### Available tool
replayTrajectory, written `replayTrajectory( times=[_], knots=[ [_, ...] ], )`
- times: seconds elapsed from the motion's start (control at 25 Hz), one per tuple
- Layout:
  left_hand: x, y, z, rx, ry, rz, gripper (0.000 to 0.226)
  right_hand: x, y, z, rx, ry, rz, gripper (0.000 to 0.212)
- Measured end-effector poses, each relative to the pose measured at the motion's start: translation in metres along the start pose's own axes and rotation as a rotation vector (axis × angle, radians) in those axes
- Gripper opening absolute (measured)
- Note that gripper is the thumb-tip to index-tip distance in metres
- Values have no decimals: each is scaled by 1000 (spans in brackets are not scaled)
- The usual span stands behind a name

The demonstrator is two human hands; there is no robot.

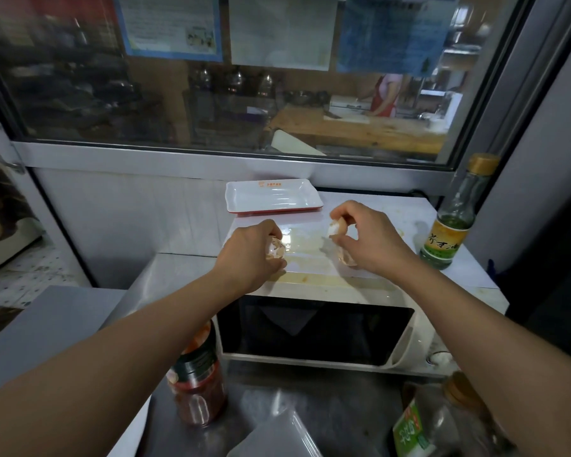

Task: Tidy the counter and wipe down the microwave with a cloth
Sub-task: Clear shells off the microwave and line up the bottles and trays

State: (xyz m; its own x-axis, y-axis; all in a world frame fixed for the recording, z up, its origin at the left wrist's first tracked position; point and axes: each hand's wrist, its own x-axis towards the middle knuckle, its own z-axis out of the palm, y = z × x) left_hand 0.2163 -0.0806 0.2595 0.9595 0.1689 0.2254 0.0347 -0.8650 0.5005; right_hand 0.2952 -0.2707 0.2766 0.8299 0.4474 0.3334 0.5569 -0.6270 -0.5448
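The white microwave (314, 328) sits on the steel counter (327, 420), and both hands are up on its stained top. Beyond the fingertips, at the back edge, lies a white rectangular tray (272, 196) with a red rim. Out past the right hand's knuckles stands a glass bottle (452, 225) with a green label. Below the left forearm is a jar (197, 380) of red paste. The left hand (249, 255) has its fingers curled tight around a broken eggshell (275, 249). The right hand (370, 240) pinches another shell piece (337, 228) between thumb and fingertips, with more shell (346, 258) under its palm.
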Motion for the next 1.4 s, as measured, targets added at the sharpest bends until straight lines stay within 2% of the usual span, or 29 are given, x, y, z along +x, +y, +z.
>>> replayTrajectory(
  times=[0.16, 0.56, 0.8, 1.0, 1.2, 1.4],
  knots=[
    [3, 10, 7, -14, -20, 19, 41, -13, 18, -7, 6, 32, 50, 30],
    [6, 19, 18, -23, -24, 30, 40, -25, 40, 6, 6, -38, 91, 35],
    [7, 18, 20, -22, -18, 25, 40, -23, 44, 12, 22, -89, 51, 45],
    [8, 19, 22, -15, -20, 17, 39, -21, 49, 18, -31, -145, 12, 44],
    [9, 19, 23, -21, -14, 21, 39, -19, 53, 16, -33, -146, 10, 56],
    [11, 20, 24, -28, -6, 22, 39, -15, 56, 17, -39, -120, 44, 50]
  ],
)
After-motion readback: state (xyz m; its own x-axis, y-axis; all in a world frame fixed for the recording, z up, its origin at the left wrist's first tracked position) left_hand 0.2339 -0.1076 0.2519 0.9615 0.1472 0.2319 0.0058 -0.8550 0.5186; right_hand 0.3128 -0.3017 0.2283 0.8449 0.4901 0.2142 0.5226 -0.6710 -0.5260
